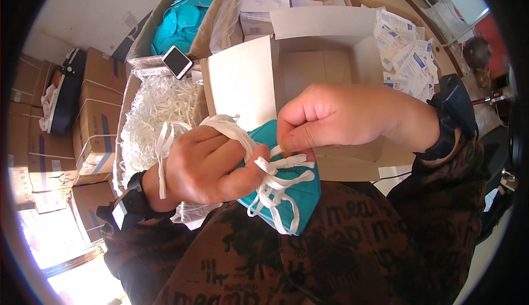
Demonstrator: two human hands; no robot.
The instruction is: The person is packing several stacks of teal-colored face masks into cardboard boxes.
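Several teal folded face masks [307,206], stacked together, rest over my lap with white ear straps [275,183] looped over their front. My left hand [212,164] is closed on the straps and against the masks' left side, with more white straps draped over its knuckles and hanging by its wrist. Pinched together, the fingers of my right hand [319,118] hold a white strap at the upper edge of the masks; its fingertips are partly hidden. Just beyond both hands stands an open white-flapped cardboard box [314,65].
At the left, a carton holds a heap of white straps [157,118]; a phone [177,62] lies on its far edge. Behind it sits a carton of teal masks [179,21]. Small printed packets [410,57] fill a box at the right. Strapped cartons [99,118] stand far left.
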